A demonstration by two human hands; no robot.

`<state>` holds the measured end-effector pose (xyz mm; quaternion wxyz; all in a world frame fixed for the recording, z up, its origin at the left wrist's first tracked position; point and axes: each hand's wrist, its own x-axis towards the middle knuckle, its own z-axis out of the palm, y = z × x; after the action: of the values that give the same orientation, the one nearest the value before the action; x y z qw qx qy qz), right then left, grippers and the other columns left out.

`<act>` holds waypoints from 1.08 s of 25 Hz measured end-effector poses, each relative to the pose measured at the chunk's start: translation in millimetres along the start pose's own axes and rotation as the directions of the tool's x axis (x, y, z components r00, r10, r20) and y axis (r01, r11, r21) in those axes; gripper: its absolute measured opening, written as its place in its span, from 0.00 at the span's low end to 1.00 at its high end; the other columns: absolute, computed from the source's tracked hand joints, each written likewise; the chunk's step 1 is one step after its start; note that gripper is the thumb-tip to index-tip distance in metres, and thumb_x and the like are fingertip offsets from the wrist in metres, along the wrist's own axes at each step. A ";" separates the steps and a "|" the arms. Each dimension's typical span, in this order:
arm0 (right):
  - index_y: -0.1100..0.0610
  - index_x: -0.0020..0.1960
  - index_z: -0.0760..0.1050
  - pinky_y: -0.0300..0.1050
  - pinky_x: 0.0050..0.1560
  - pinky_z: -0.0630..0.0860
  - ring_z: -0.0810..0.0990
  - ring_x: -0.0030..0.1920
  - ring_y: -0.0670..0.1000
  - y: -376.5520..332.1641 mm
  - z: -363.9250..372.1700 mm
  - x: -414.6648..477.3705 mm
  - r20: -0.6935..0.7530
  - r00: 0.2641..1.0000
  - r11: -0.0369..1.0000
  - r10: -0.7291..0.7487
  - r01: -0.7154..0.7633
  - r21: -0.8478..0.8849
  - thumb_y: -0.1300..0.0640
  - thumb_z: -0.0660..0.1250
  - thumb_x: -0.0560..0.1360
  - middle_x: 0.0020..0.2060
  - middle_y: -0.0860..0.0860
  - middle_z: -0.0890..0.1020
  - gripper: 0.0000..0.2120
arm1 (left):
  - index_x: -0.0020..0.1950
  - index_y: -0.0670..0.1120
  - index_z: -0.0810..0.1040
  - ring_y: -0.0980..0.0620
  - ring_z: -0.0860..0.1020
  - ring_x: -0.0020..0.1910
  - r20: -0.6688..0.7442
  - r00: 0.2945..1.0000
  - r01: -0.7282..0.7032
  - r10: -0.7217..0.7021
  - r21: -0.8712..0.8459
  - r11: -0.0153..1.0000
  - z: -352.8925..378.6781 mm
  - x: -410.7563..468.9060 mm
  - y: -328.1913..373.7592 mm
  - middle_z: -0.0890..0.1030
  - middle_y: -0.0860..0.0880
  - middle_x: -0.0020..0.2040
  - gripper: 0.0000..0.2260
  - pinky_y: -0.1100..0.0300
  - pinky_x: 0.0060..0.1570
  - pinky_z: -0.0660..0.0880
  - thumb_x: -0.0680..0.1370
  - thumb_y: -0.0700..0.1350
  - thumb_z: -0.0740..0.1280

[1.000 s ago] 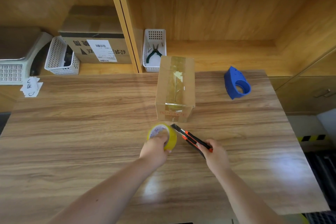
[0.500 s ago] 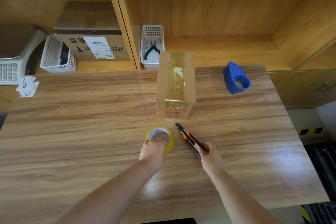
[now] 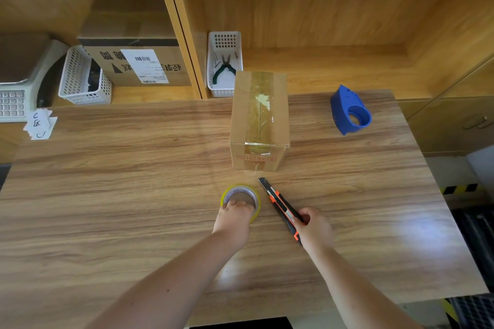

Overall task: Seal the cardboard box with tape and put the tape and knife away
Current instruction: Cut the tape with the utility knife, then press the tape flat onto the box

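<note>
A small cardboard box (image 3: 259,120) stands upright in the middle of the wooden table (image 3: 133,181), with clear tape running along its top and down its near face. Just in front of it a yellow-edged tape roll (image 3: 240,196) lies flat on the table; my left hand (image 3: 234,218) grips its near side. To its right lies an orange-and-black utility knife (image 3: 279,201) with its blade pointing at the box; my right hand (image 3: 314,228) holds its rear end.
A blue tape dispenser (image 3: 350,111) sits at the table's far right. On the shelf behind stand a white basket (image 3: 224,61) with pliers, a second white basket (image 3: 83,77), a larger labelled carton (image 3: 133,53) and a scale (image 3: 18,80). Paper slips (image 3: 40,124) lie far left.
The tape roll has gone from tilted up to lying flat on the table. The knife has come down onto the table and swung a little towards the box; both hands keep their hold.
</note>
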<state>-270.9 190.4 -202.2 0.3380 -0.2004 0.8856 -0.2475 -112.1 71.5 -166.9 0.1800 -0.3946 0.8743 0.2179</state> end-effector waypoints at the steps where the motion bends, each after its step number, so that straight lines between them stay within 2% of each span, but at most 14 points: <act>1: 0.51 0.43 0.77 0.34 0.21 0.69 0.81 0.26 0.48 1.2 0.8 0.6 -0.003 1.000 1.000 -0.008 0.008 -0.009 0.57 0.70 0.75 0.40 0.53 0.82 0.03 | 0.54 0.44 0.77 0.43 0.73 0.60 0.007 1.000 -0.002 0.002 -0.010 1.000 0.4 -0.5 0.7 0.78 0.44 0.56 0.13 0.55 0.58 0.68 0.73 0.34 0.61; 4: 0.49 0.41 0.75 0.41 0.25 0.75 0.83 0.27 0.51 4.3 2.8 1.0 -0.010 1.000 1.000 -0.004 0.004 -0.011 0.57 0.70 0.74 0.42 0.53 0.81 0.06 | 0.54 0.45 0.77 0.43 0.73 0.59 0.029 1.000 -0.003 0.004 -0.035 0.999 1.0 -1.2 0.2 0.78 0.45 0.56 0.12 0.55 0.58 0.68 0.73 0.35 0.62; 7: 0.49 0.41 0.75 0.41 0.25 0.75 0.83 0.27 0.50 4.7 2.2 0.3 -0.007 1.000 1.000 -0.011 0.011 -0.016 0.57 0.69 0.75 0.42 0.53 0.81 0.06 | 0.48 0.44 0.75 0.43 0.74 0.56 0.055 0.998 -0.017 0.021 -0.074 0.997 -0.9 -1.3 -2.8 0.77 0.45 0.51 0.07 0.56 0.53 0.69 0.72 0.35 0.62; 9: 0.49 0.44 0.76 0.41 0.26 0.76 0.83 0.29 0.50 3.4 0.5 0.2 -0.005 1.000 1.000 -0.012 0.012 0.014 0.57 0.70 0.74 0.43 0.52 0.81 0.05 | 0.53 0.46 0.77 0.44 0.74 0.56 0.065 0.998 -0.018 0.028 -0.146 0.989 -5.1 -0.8 -6.2 0.77 0.47 0.53 0.08 0.56 0.53 0.68 0.74 0.40 0.64; 11: 0.49 0.50 0.76 0.41 0.30 0.76 0.83 0.35 0.50 -0.5 -3.7 0.8 -0.003 1.000 0.999 -0.016 0.016 0.042 0.57 0.69 0.74 0.45 0.50 0.81 0.06 | 0.62 0.51 0.77 0.46 0.72 0.61 0.033 0.999 -0.020 0.026 -0.179 0.984 -12.4 1.1 -11.8 0.78 0.51 0.59 0.15 0.55 0.60 0.66 0.75 0.50 0.67; 13: 0.53 0.58 0.77 0.40 0.37 0.77 0.81 0.42 0.48 -9.7 -10.2 4.1 -0.011 0.999 0.997 -0.044 0.045 0.065 0.56 0.70 0.74 0.46 0.48 0.80 0.13 | 0.63 0.56 0.76 0.48 0.71 0.65 -0.082 0.996 -0.028 0.015 -0.151 0.988 -23.8 2.7 -20.8 0.77 0.54 0.63 0.19 0.53 0.68 0.62 0.73 0.57 0.67; 16: 0.52 0.61 0.76 0.44 0.54 0.76 0.78 0.54 0.48 -38.1 -26.1 9.3 -0.066 0.978 0.975 -0.198 0.203 0.092 0.55 0.72 0.73 0.50 0.45 0.79 0.17 | 0.70 0.57 0.71 0.46 0.65 0.72 -0.226 0.972 0.006 -0.066 -0.257 0.966 -48.4 3.6 -35.3 0.71 0.53 0.71 0.27 0.51 0.74 0.54 0.72 0.58 0.70; 18: 0.50 0.64 0.73 0.45 0.62 0.71 0.74 0.59 0.46 -62.1 -39.2 8.7 -0.118 0.928 0.930 -0.353 0.362 0.064 0.54 0.73 0.72 0.54 0.42 0.77 0.21 | 0.75 0.57 0.64 0.43 0.59 0.76 -0.279 0.952 0.032 -0.123 -0.309 0.950 -66.4 5.3 -42.9 0.61 0.50 0.77 0.34 0.50 0.76 0.51 0.71 0.59 0.72; 20: 0.50 0.67 0.70 0.45 0.64 0.64 0.69 0.60 0.44 -87.1 -52.1 5.9 -0.165 0.853 0.868 -0.495 0.496 -0.039 0.51 0.74 0.70 0.56 0.41 0.75 0.27 | 0.76 0.59 0.60 0.40 0.55 0.77 -0.336 0.931 0.032 -0.145 -0.321 0.947 -83.0 6.8 -44.5 0.53 0.49 0.80 0.38 0.47 0.76 0.52 0.70 0.59 0.73; 23: 0.48 0.70 0.66 0.46 0.62 0.60 0.67 0.62 0.48 -122.6 -63.9 5.1 -0.157 0.759 0.774 -0.632 0.608 -0.178 0.49 0.74 0.69 0.60 0.45 0.74 0.33 | 0.77 0.58 0.56 0.40 0.56 0.76 -0.448 0.880 -0.015 -0.157 -0.357 0.934 -105.2 10.2 -35.8 0.52 0.48 0.80 0.42 0.45 0.73 0.59 0.69 0.58 0.74; 27: 0.49 0.72 0.65 0.50 0.67 0.59 0.63 0.70 0.51 -154.5 -57.3 11.6 -0.045 0.663 0.654 -0.747 0.721 -0.230 0.48 0.73 0.69 0.70 0.48 0.69 0.34 | 0.79 0.56 0.52 0.41 0.54 0.77 -0.490 0.864 -0.057 -0.114 -0.321 0.945 -130.3 28.5 -25.9 0.51 0.47 0.80 0.47 0.45 0.73 0.59 0.68 0.56 0.76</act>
<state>-289.9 78.5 -82.2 0.1270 -0.5561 0.7687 -0.2894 -128.6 -29.5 -77.5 -0.1179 -0.4748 0.8368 0.2458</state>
